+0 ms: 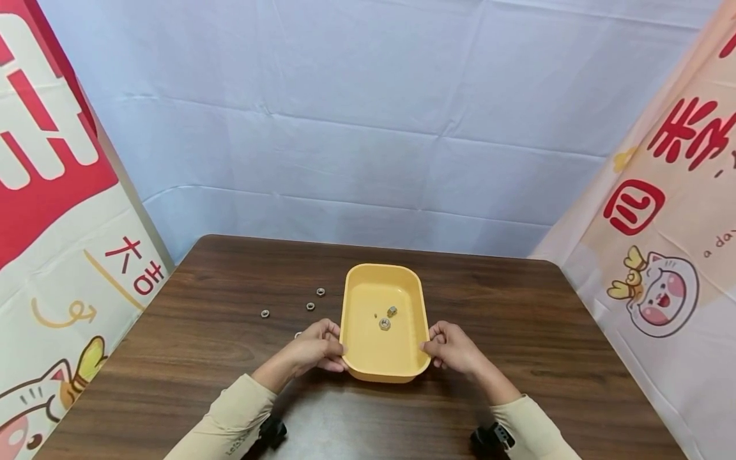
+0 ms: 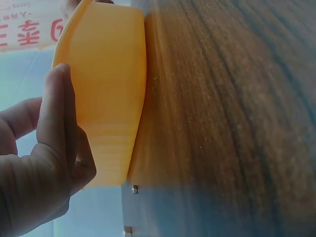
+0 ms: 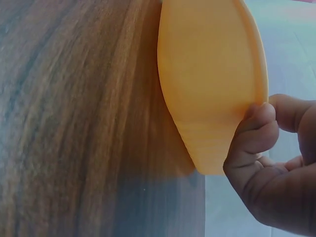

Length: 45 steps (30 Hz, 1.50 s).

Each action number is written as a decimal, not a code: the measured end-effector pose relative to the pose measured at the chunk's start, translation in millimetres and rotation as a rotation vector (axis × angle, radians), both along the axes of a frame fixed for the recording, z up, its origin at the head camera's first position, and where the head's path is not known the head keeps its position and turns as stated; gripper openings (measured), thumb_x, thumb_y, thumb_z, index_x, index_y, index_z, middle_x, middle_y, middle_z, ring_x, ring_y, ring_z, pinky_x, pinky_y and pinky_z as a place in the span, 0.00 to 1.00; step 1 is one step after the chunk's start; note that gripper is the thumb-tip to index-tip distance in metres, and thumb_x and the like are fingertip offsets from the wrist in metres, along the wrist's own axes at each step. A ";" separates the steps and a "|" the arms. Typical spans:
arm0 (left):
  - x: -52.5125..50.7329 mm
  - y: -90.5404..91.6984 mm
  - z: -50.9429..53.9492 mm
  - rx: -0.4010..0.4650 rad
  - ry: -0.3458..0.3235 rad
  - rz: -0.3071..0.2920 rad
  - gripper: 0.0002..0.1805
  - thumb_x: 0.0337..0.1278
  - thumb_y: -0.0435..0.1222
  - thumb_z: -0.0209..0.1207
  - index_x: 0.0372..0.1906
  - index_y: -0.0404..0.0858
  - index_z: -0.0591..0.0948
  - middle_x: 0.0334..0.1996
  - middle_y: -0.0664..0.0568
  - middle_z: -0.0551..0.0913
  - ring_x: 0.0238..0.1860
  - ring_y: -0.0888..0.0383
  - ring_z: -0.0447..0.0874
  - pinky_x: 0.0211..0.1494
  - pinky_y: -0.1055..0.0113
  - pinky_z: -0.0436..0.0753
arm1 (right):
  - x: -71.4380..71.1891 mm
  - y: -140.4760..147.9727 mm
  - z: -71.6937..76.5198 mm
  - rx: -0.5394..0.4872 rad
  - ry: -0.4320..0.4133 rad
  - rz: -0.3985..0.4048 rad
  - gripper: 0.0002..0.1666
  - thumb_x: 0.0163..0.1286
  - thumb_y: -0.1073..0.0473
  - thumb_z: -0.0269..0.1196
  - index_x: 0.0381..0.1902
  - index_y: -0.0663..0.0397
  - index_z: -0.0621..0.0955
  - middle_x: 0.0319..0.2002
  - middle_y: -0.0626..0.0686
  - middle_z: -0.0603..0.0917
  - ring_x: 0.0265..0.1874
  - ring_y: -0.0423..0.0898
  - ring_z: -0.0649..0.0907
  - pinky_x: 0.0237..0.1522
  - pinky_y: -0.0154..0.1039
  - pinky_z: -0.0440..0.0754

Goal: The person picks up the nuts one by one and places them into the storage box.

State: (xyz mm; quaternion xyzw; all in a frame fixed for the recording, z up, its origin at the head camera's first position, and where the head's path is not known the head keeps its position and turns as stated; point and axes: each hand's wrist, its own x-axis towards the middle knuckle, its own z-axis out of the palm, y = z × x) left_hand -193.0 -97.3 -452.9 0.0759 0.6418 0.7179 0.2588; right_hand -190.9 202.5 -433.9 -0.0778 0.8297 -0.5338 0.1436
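A shallow yellow plastic tray (image 1: 382, 364) with rounded corners lies near the middle of the table. Inside are a larger hex nut (image 1: 384, 324), a second nut (image 1: 392, 311) beside it and a tiny speck-like piece (image 1: 375, 315). My left hand (image 1: 315, 347) holds the tray's left rim near the front corner, fingers against the outer wall. On the opposite side, my right hand (image 1: 451, 347) pinches the right rim between thumb and fingers. Both wrist views show the tray's outer wall (image 2: 108, 94) close to the tabletop; whether its base touches is hard to tell.
Left of the tray, loose nuts lie on the dark wooden table (image 1: 230, 370): one nut (image 1: 265, 314), another (image 1: 310, 306), a farther one (image 1: 320, 292) and one partly hidden (image 1: 298, 335) by my left hand. A pale cloth (image 1: 345, 160) hangs behind the table; printed banners flank it.
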 end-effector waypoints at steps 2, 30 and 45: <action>0.7 -0.8 0.3 -0.028 0.019 0.006 0.19 0.50 0.22 0.54 0.46 0.23 0.60 0.28 0.34 0.78 0.22 0.54 0.82 0.27 0.65 0.83 | 3.8 -2.5 6.4 0.002 0.002 -0.005 0.12 0.63 0.67 0.60 0.36 0.70 0.69 0.18 0.52 0.74 0.15 0.44 0.74 0.15 0.34 0.73; 0.8 -32.8 15.9 -0.671 0.791 -0.186 0.19 0.51 0.36 0.65 0.47 0.34 0.76 0.35 0.45 0.79 0.38 0.50 0.78 0.40 0.58 0.79 | 6.3 -0.9 -4.5 -0.084 -0.041 -0.046 0.12 0.62 0.67 0.60 0.35 0.68 0.68 0.15 0.53 0.76 0.11 0.43 0.75 0.12 0.32 0.72; 1.3 -45.5 14.8 -0.944 0.928 -0.163 0.21 0.48 0.38 0.67 0.49 0.38 0.79 0.44 0.50 0.77 0.42 0.53 0.75 0.43 0.56 0.76 | 14.7 -9.1 18.2 -0.097 -0.066 -0.033 0.08 0.62 0.72 0.56 0.34 0.70 0.67 0.15 0.53 0.75 0.11 0.42 0.75 0.13 0.31 0.72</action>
